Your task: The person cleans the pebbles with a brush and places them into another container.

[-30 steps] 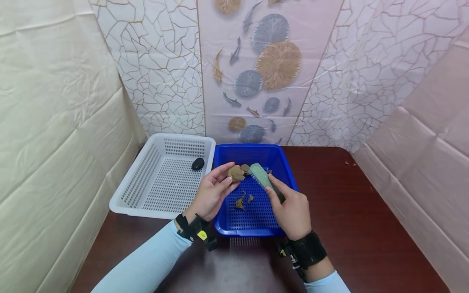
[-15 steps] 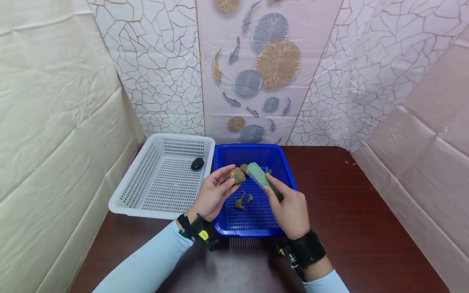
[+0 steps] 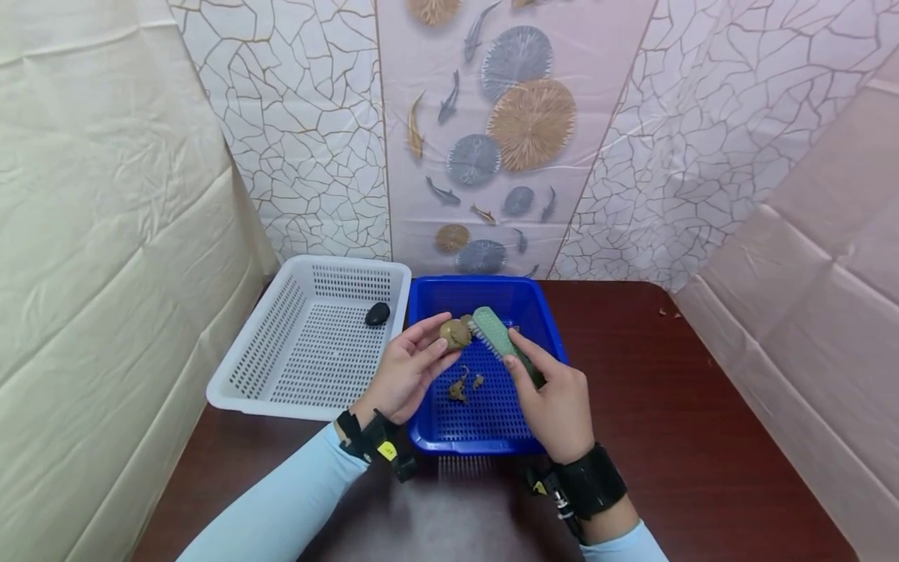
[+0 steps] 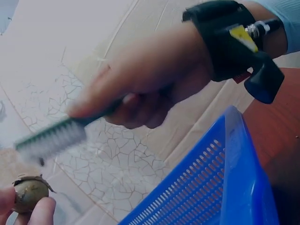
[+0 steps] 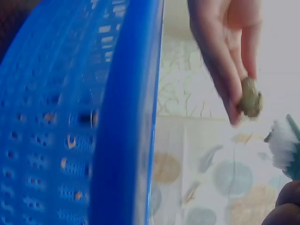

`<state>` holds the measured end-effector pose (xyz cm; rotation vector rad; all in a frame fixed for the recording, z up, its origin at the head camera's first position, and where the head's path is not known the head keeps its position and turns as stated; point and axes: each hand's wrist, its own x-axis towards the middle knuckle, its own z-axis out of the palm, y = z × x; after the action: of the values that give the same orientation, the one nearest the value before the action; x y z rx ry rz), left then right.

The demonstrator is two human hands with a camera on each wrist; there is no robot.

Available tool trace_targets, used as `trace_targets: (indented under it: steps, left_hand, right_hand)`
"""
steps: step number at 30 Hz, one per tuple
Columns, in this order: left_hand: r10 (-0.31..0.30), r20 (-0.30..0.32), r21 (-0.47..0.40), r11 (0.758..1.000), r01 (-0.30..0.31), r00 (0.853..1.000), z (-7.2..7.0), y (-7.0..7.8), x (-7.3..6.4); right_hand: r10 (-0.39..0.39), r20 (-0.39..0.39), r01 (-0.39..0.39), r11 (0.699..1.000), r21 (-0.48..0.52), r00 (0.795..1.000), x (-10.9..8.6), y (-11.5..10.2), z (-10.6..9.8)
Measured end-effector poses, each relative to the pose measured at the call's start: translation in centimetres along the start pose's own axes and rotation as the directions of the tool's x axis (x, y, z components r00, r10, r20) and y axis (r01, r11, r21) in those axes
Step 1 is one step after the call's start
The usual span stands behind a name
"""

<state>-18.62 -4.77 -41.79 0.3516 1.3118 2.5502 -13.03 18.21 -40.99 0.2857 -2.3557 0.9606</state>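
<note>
Brown stone (image 3: 456, 336) shows in the head view pinched between the left hand's (image 3: 406, 373) thumb and fingers, above the blue basket (image 3: 477, 447); the right hand's (image 3: 562, 406) fingers are closed round the brush's (image 3: 495, 332) handle. Brown bits (image 3: 457, 390) lie in that basket, and a black stone (image 3: 377, 314) in the white basket (image 3: 228, 400) alongside. From the left wrist, the brush is blurred, its bristles just above the brown stone and apart from it. From the right wrist, a gap likewise parts bristles and brown stone, beyond the blue basket's wall.
</note>
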Motion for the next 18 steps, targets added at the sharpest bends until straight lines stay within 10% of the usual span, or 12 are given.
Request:
trace_targets:
  steps: [18]
  left_hand:
    - [-0.073, 0.028, -0.113, 0.991, 0.076, 0.997, 0.15, 0.30, 0.06]
  right_hand:
    - [-0.003, 0.023, 0.003, 1.000, -0.010, 1.000, -0.50, 0.24, 0.09]
